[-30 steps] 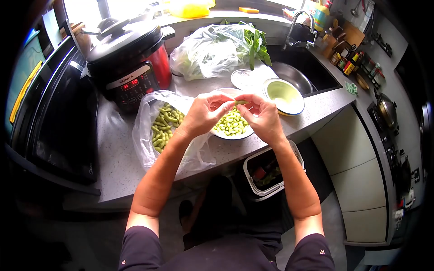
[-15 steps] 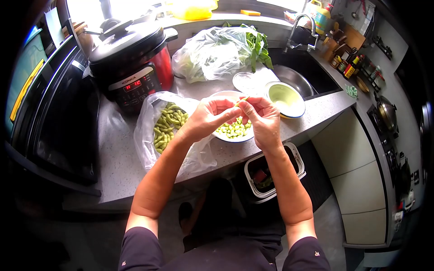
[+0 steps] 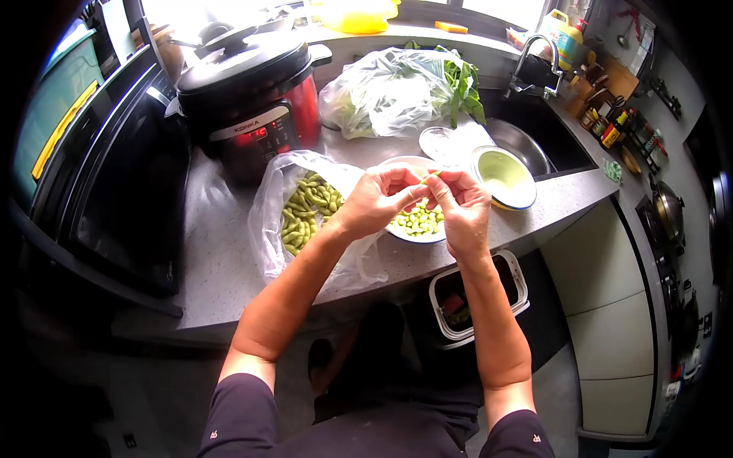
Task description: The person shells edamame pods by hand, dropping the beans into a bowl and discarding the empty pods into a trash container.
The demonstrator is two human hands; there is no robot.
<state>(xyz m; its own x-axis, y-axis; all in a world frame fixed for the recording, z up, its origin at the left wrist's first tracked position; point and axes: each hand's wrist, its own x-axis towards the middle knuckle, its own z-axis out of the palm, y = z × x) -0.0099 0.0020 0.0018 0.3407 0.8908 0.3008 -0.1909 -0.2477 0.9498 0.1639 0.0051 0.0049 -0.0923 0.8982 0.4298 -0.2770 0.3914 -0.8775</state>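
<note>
Between the fingertips of both hands is a small green edamame pod point(image 3: 431, 176). My left hand point(image 3: 382, 200) pinches it from one side and my right hand point(image 3: 466, 210) from the other, thumbs close together. Right below them stands a white bowl point(image 3: 424, 240) holding shelled green beans point(image 3: 420, 220), partly covered by the hands. Left of my left hand, a clear plastic bag point(image 3: 267, 233) lies open on the counter with many unshelled edamame pods point(image 3: 307, 208) inside.
A pressure cooker point(image 3: 252, 114) and a black oven point(image 3: 126, 191) stand left. Bagged leafy greens point(image 3: 389, 91) lie behind. An enamel bowl point(image 3: 504, 179) sits right, near the sink point(image 3: 519, 145). A white-rimmed bin point(image 3: 519, 290) stands below the counter edge.
The whole view has shifted, so the scene appears farther right. Both hands keep their pinch on the pod above the bowl, with the fingers moved only slightly.
</note>
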